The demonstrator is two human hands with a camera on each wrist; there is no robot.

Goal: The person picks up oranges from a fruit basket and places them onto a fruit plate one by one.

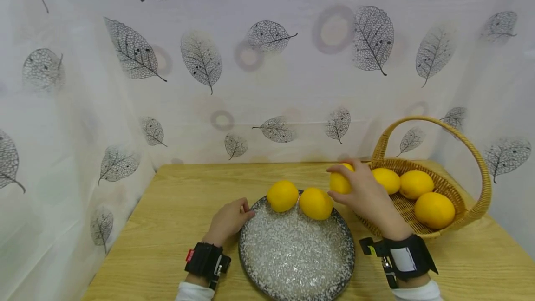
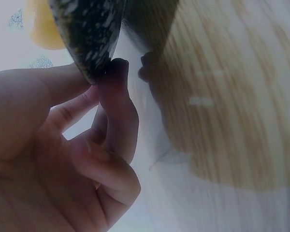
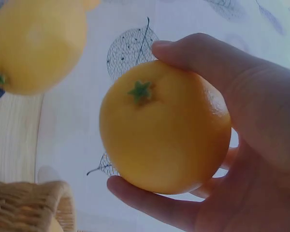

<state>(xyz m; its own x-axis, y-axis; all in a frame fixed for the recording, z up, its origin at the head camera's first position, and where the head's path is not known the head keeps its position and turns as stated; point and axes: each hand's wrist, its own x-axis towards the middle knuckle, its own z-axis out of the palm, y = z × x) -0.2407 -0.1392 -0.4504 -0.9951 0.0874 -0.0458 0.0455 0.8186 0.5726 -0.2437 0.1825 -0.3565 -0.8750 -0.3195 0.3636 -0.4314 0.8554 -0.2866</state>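
Orange (image 1: 340,181) is in the right hand (image 1: 372,194), between the plate and the basket. Grip there: thumb and fingers curled round it. Can't tell if it clears the surface (image 1: 179,212).

Nearest neighbours: right plate orange (image 1: 316,204) just beside it on the plate side, left plate orange (image 1: 282,196) beyond that. Right hand covers part of the held fruit and overlaps the basket's near-left rim in the head view. Left hand (image 1: 230,222) is at the plate's left edge, grip narrow, pinching the rim. Black strap on each wrist, leaf-print cloth (image 1: 267,92) behind.

Left wrist view shows the pinch: thumb on one side of the rim, fingertip on the other; head view hides most of that. Right wrist view shows a green star-shaped stem mark on the held fruit, not visible from the head.

Containers: round speckled grey plate (image 1: 296,254), dark rim, the two oranges at its far edge, rest of it bare. Wicker basket (image 1: 404,206) on the right, arched handle up, three oranges (image 1: 434,210) visible inside.
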